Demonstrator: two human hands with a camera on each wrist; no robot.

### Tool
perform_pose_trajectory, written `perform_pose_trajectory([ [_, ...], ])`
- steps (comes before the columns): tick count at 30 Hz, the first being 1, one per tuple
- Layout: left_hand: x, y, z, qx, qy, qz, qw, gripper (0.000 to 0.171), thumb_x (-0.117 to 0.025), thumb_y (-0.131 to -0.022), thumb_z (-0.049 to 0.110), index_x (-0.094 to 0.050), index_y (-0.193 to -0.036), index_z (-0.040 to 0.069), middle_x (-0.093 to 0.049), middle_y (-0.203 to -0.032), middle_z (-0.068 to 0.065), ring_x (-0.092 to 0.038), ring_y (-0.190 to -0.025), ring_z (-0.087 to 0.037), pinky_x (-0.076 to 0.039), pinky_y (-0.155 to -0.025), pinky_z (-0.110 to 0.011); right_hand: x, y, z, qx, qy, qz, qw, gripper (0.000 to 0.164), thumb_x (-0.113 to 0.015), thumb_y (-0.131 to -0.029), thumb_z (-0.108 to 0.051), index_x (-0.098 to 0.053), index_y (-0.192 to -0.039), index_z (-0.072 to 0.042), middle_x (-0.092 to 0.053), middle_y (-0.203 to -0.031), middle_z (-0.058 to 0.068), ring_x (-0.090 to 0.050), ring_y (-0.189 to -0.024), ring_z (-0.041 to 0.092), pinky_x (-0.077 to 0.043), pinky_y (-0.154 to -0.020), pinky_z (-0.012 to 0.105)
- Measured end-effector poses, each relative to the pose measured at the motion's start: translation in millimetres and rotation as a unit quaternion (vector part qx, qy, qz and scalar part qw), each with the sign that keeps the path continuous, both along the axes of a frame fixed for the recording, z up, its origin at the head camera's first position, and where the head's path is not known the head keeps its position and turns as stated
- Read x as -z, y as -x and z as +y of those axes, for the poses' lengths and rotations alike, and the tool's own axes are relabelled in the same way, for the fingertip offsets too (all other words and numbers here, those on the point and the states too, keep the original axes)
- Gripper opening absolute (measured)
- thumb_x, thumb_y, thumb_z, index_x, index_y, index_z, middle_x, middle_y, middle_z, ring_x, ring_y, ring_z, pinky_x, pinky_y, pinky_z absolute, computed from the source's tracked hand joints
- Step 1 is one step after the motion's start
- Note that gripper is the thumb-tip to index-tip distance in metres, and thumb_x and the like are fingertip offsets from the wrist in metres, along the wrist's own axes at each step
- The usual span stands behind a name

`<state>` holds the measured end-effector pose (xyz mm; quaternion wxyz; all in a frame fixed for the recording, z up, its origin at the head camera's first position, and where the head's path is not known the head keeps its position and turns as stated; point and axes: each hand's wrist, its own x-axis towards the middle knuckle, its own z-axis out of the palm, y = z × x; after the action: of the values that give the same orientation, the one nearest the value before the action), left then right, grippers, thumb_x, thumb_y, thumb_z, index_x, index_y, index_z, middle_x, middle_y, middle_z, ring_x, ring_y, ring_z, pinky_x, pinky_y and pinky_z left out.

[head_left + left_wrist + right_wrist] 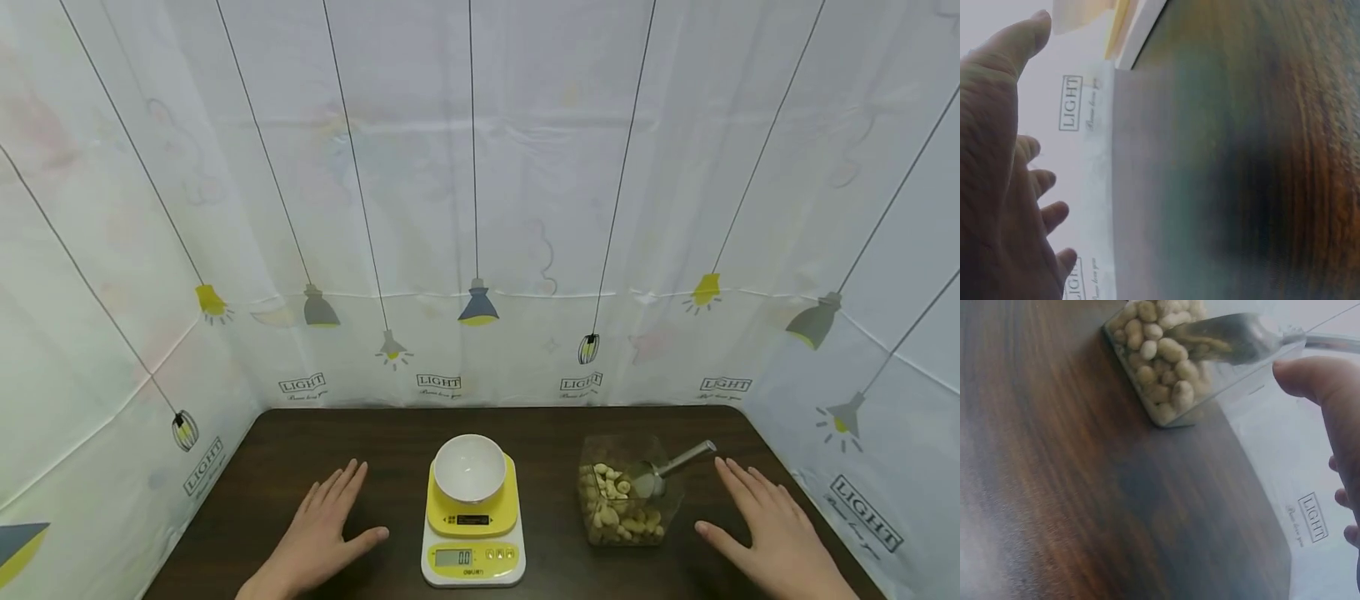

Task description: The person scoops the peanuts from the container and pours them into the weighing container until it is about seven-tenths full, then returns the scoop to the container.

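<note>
A white bowl (470, 468) sits on a yellow and white kitchen scale (473, 563), whose display reads 0.0. To its right stands a clear plastic container (628, 535) partly filled with peanuts in their shells (1171, 351). A metal scoop (651, 482) rests in it, its blade among the peanuts and its handle sticking out over the right rim. My left hand (321, 527) is left of the scale, fingers spread and straight, touching no object. My right hand (772, 527) is right of the container, fingers extended, its fingertips near the scoop handle but apart from it.
The dark wooden table (360, 433) has rounded back corners. A white curtain (525, 208) printed with hanging lamps encloses the table at the back and both sides. Bare tabletop lies between the scale and the container.
</note>
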<state>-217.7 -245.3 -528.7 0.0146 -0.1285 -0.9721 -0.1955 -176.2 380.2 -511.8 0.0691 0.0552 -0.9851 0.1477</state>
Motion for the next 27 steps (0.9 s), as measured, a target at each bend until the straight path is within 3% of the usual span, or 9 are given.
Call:
perform_pose_trajectory([
  [2, -3.7, -0.1, 1.9, 0.005, -0.011, -0.001, 0.9999, 0.106, -0.057, -0.087, 0.079, -0.020, -0.166, 0.019, -0.025, -0.167, -0.012, -0.029, -0.148, -0.044, -0.017, -0.114, -0.070, -6.1, 0.6, -0.6, -0.011, 0.007, 0.017, 1.000, 0.104, -0.061, -0.093, -0.068, -0.017, -0.165, -0.007, -0.030, -0.160, 0.028, -0.026, -0.140, 0.057, 0.006, -0.116, 0.067],
  [5, -9.5, -0.6, 5.3, 0.007, -0.026, -0.004, 0.9996, 0.107, -0.055, -0.085, 0.082, -0.020, -0.166, 0.021, -0.028, -0.166, -0.010, -0.031, -0.147, -0.042, -0.022, -0.113, -0.070, -15.7, 2.8, -1.2, -0.026, 0.014, 0.052, 0.998, 0.099, -0.065, -0.093, -0.064, -0.023, -0.164, -0.008, -0.037, -0.155, 0.027, -0.033, -0.136, 0.055, -0.007, -0.115, 0.069],
  [8, -15.1, -1.6, 8.9, 0.005, -0.038, -0.003, 0.9992, 0.108, -0.055, -0.083, 0.085, -0.020, -0.166, 0.026, -0.030, -0.165, -0.006, -0.032, -0.147, -0.037, -0.028, -0.111, -0.068, -24.4, 4.3, -1.6, -0.031, 0.017, 0.082, 0.996, 0.094, -0.068, -0.092, -0.060, -0.030, -0.163, -0.011, -0.045, -0.149, 0.027, -0.040, -0.131, 0.053, -0.023, -0.105, 0.072],
  [11, -21.8, -4.0, 13.2, 0.005, -0.050, -0.001, 0.9987, 0.107, -0.056, -0.081, 0.086, -0.019, -0.165, 0.032, -0.032, -0.163, -0.003, -0.032, -0.147, -0.034, -0.032, -0.110, -0.065, -30.7, 4.6, -2.1, -0.027, 0.010, 0.097, 0.995, 0.091, -0.070, -0.092, -0.059, -0.035, -0.161, -0.012, -0.049, -0.145, 0.026, -0.045, -0.126, 0.052, -0.032, -0.096, 0.069],
  [18, -42.3, -13.6, 31.5, 0.031, -0.077, 0.033, 0.9960, 0.099, -0.061, -0.082, 0.082, -0.023, -0.163, 0.039, -0.040, -0.156, 0.001, -0.037, -0.142, -0.026, -0.041, -0.105, -0.060, -41.5, 4.6, -3.1, -0.039, 0.037, 0.111, 0.992, 0.085, -0.074, -0.094, -0.046, -0.034, -0.162, -0.015, -0.052, -0.140, 0.026, -0.046, -0.122, 0.050, -0.035, -0.091, 0.066],
  [27, -63.2, -30.0, 72.5, 0.111, -0.114, 0.071, 0.9847, 0.087, -0.067, -0.085, 0.073, -0.037, -0.158, 0.037, -0.042, -0.152, 0.012, -0.038, -0.140, -0.015, -0.044, -0.106, -0.051, -61.5, 3.0, -5.8, -0.052, 0.105, 0.129, 0.985, 0.075, -0.074, -0.097, -0.034, -0.037, -0.161, -0.020, -0.052, -0.142, 0.024, -0.042, -0.127, 0.052, -0.033, -0.090, 0.067],
])
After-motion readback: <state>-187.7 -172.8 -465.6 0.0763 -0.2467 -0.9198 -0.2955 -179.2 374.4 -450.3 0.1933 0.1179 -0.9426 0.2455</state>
